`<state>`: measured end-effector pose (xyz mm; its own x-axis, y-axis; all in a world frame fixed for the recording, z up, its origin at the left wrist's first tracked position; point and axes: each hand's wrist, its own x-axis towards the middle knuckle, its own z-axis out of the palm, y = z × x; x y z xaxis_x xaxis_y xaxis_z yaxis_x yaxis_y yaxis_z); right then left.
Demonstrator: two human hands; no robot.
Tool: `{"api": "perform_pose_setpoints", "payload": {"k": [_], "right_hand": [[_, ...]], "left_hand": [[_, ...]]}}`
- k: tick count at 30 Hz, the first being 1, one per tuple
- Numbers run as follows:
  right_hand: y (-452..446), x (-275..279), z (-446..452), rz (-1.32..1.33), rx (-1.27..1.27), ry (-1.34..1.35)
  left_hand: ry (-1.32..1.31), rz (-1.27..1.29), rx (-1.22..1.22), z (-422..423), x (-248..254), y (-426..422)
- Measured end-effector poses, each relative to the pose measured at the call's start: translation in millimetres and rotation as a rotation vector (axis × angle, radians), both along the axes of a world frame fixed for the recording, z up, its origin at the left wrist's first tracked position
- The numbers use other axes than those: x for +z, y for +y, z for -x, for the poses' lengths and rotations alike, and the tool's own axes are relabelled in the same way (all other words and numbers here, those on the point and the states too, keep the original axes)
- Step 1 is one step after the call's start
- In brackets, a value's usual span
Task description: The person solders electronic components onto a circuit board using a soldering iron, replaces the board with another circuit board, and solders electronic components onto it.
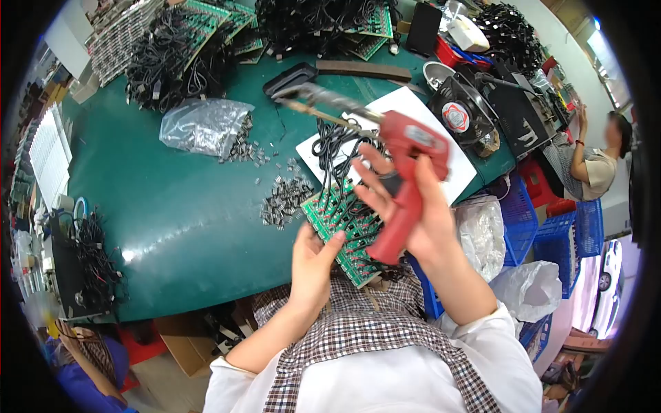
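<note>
My left hand (pixel 317 265) grips the lower left edge of a green circuit board panel (pixel 320 213), thumb on top. Black cables (pixel 334 151) run from the board's upper side. A red soldering gun (pixel 406 186) with a long metal front end pointing left is in my right hand (pixel 420 206), above the board's right part. Several fingers of that hand are spread, and the tool rests against the palm and thumb. Under the cables and tool lies a white sheet (pixel 451 148). Small metal-cased parts (pixel 284 201) lie in a pile left of the board.
A plastic bag (pixel 200 126) of small parts lies on the green table (pixel 186 241). Cable bundles (pixel 162 69) and boards line the back. A black fan-like device (pixel 461 113) stands right, blue crates (pixel 558 241) beyond. Other people (pixel 595 162) sit at far right and lower left.
</note>
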<state>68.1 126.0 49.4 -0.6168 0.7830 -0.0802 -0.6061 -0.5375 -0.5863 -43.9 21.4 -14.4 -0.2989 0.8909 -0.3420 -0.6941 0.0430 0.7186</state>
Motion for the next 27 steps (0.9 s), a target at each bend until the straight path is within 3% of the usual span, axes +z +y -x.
{"api": "perform_pose_setpoints", "payload": {"k": [5, 19, 21, 22, 23, 25, 27], "right_hand": [[14.1, -23.8, 9.7, 0.135, 0.044, 0.023], [17.8, -28.4, 9.2, 0.161, 0.044, 0.091], [17.3, -28.8, 8.3, 0.153, 0.039, 0.107], [17.5, -28.5, 7.4, 0.159, 0.041, 0.099], [18.0, -29.2, 7.8, 0.159, 0.046, 0.11], [19.4, -31.6, 7.8, 0.138, 0.048, 0.126], [19.0, -31.9, 6.5, 0.135, 0.04, 0.129]], "left_hand": [[-0.05, 0.105, -0.11, 7.4, -6.8, 3.7], [-0.06, 0.021, -0.066, 3.5, -4.1, 1.5], [0.253, -0.034, 0.084, 1.7, 10.0, -2.3], [0.452, 0.051, 0.005, 5.6, 19.2, -9.2], [0.463, 0.052, 0.01, 5.3, 18.5, -10.3], [1.506, 0.125, -0.046, 3.0, 15.1, -12.3], [1.456, 0.117, -0.037, 1.1, 16.0, -5.7]]}}
